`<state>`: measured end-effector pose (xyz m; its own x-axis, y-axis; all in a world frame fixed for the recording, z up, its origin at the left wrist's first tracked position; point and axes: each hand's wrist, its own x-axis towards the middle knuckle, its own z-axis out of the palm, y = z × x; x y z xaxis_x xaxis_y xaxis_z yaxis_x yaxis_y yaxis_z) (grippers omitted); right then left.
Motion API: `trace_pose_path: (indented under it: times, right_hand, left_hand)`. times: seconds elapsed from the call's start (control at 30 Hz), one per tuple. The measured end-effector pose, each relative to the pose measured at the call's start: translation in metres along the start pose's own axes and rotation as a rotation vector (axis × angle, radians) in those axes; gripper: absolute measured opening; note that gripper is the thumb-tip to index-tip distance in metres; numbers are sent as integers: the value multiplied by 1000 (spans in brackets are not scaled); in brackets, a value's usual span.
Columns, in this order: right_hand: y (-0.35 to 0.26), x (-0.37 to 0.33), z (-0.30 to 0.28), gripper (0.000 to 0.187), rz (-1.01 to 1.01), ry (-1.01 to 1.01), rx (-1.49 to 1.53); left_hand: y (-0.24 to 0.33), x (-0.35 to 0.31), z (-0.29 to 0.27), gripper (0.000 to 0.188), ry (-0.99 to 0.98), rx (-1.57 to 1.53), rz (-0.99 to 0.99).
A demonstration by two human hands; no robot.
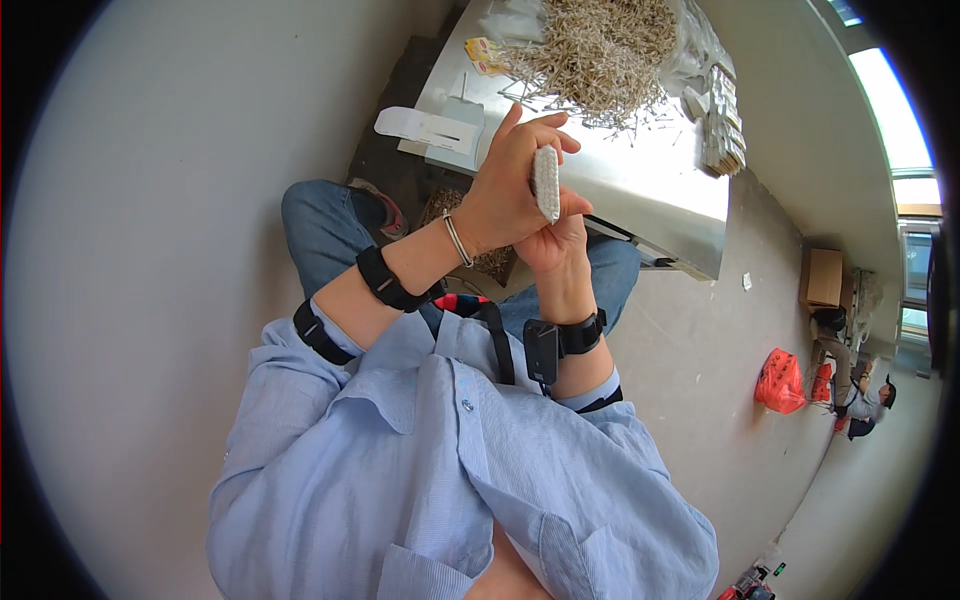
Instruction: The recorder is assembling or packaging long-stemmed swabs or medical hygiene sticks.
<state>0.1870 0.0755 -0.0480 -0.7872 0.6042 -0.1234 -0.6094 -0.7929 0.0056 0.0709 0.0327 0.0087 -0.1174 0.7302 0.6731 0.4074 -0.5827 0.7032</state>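
My left hand closes round a compact bundle of cotton swabs, with its thumb on the near side. The white swab tips face up, packed into a narrow strip. Under the bundle, against the left hand, is my right hand; its palm shows in part and its fingers are hidden. Just beyond the hands, at the table's left edge, lies a flat white sleeve with a dark slit. It rests by a pale blue block with a thin upright rod.
A large heap of loose cotton swabs covers the metal table's far part. Stacked packs stand at its right, yellow packets at its left. More swabs lie under the table. A red bag and seated person are far right.
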Motion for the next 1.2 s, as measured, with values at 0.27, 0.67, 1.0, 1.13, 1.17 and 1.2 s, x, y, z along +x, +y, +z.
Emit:
trace_pose_path:
  times: [0.27,0.67,1.0,1.13,1.17,1.2]
  right_hand:
    - [19,-8,55,24,-50,48,-148]
    - [9,-19,68,24,-1582,-460,-2080]
    - [26,-43,53,23,-1600,-740,-2415]
    - [24,-47,53,28,-1604,-777,-2381]
    - [23,-48,52,28,-1604,-772,-2382]
    - [22,-49,52,26,-1593,-789,-2375]
  left_hand:
    - [-10,-4,-1,74,-56,13,-55]
    - [-8,-40,-48,98,-392,-1495,-1039]
    - [18,-23,-53,68,-199,-1401,-813]
    - [30,-17,-54,66,-239,-1304,-803]
    - [34,-15,-54,66,-243,-1285,-821]
    - [36,-15,-54,66,-244,-1264,-838]
